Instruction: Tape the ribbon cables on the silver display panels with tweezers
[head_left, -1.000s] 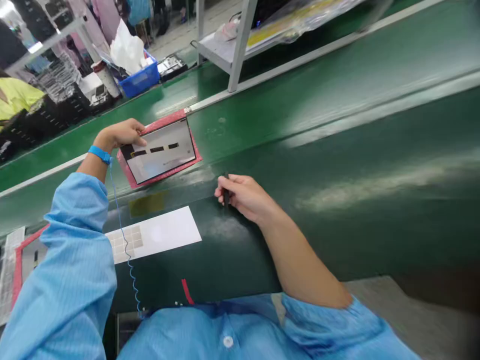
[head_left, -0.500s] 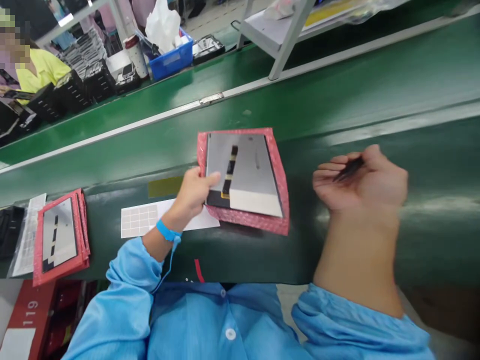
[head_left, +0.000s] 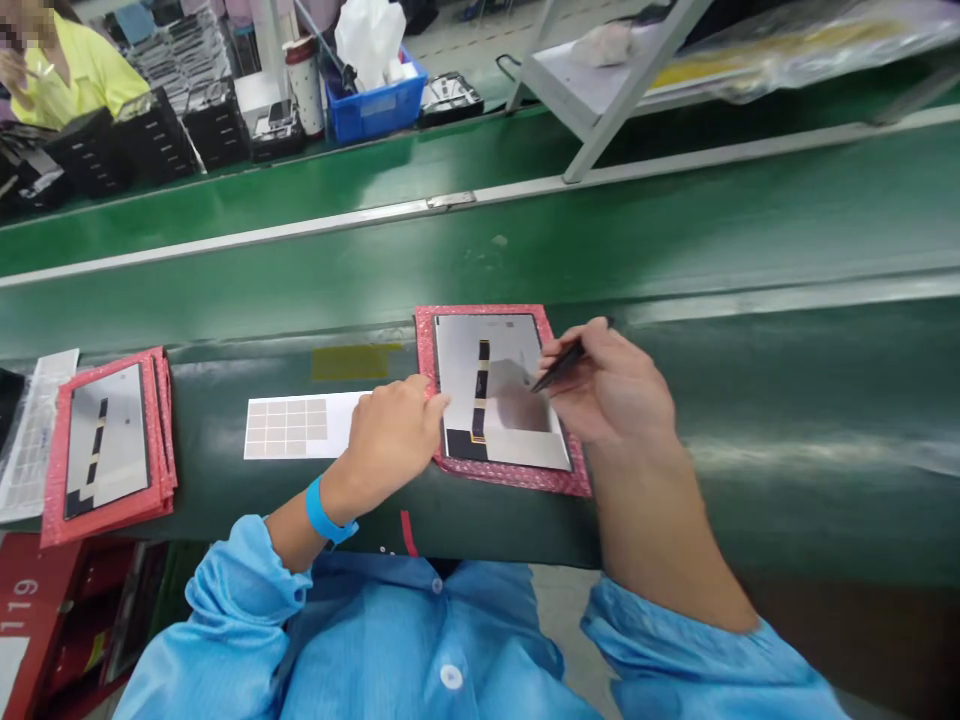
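Observation:
A grey display panel with a dark ribbon cable lies face down on a pink bubble-wrap sleeve on the green bench. My left hand is closed at the panel's left edge, its thumb over the rim; the other fingertips are hidden. Over the panel's right side, my right hand grips black tweezers, points toward the panel. Whether they touch it I cannot tell. Beside my left hand, a white sheet of grey labels lies on the bench, partly covered by that hand.
More panels in pink sleeves are stacked at the left. A yellow patch and a red strip are on the bench. Beyond the metal rail stand a blue bin, black trays and a person in yellow.
The panel and its sleeve have come down onto the bench, with my left hand still at the edge. My right hand has swung left with the tweezers, over the panel.

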